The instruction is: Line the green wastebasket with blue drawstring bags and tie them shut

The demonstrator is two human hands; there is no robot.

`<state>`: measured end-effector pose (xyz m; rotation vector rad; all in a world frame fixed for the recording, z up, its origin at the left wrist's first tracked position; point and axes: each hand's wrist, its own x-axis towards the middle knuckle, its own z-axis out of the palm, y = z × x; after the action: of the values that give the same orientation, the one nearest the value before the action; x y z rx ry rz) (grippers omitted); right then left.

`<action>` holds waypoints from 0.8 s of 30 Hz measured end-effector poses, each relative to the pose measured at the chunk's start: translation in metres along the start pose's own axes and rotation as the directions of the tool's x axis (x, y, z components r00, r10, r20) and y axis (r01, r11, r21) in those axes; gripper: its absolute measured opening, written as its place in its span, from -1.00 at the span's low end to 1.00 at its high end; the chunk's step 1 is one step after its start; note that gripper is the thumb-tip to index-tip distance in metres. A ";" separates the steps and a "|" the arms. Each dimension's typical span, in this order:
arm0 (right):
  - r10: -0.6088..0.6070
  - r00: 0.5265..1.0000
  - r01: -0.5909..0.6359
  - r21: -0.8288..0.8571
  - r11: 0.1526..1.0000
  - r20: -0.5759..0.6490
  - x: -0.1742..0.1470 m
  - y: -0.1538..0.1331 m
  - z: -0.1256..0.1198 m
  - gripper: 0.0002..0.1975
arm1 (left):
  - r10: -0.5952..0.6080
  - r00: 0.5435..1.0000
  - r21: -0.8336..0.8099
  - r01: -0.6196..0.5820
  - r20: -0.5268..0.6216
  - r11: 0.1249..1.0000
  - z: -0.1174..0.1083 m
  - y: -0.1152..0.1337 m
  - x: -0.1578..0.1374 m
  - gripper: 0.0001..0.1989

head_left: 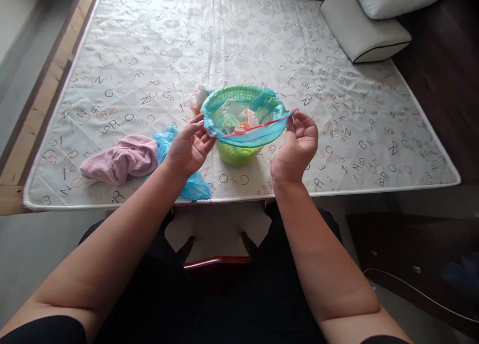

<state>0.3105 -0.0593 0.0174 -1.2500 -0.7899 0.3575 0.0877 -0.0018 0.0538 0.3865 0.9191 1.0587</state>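
Observation:
A green mesh wastebasket (239,154) stands upright on the mattress, lined with a thin blue garbage bag (258,134). Crumpled tissue and plastic waste (247,120) lies inside it. My left hand (191,143) pinches the bag's edge at the near left of the rim. At the right, my right hand (297,142) pinches the same edge. Between both hands the bag's red drawstring (258,128) is stretched across the near side of the opening. Part of the basket's rim is hidden under the bag.
A pink towel (121,159) lies to the left, beside another blue plastic bag (196,186) partly behind my left forearm. Crumpled white and orange wrapping (197,99) sits behind the basket. Pillows (366,27) rest at the far right of the letter-printed mattress (149,49).

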 end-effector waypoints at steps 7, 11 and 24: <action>-0.033 0.990 0.063 -0.221 0.973 0.136 -0.008 -0.015 -0.007 -0.61 | -0.008 1.000 0.074 0.007 0.014 0.997 -0.007 -0.003 0.006 -0.66; 0.004 0.976 0.091 -0.422 0.902 0.217 -0.009 -0.022 -0.008 -0.66 | 0.019 1.000 0.174 -0.023 0.022 0.984 -0.010 -0.001 0.008 -0.71; 0.031 0.909 0.162 -0.422 0.892 0.415 -0.030 -0.021 0.005 -0.82 | 0.025 0.929 0.456 -0.205 0.370 0.866 -0.005 -0.064 -0.049 -0.55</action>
<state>0.2827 -0.0806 0.0273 -1.5992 -1.3344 0.4025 0.1124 -0.0754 0.0302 1.0380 0.8344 0.8147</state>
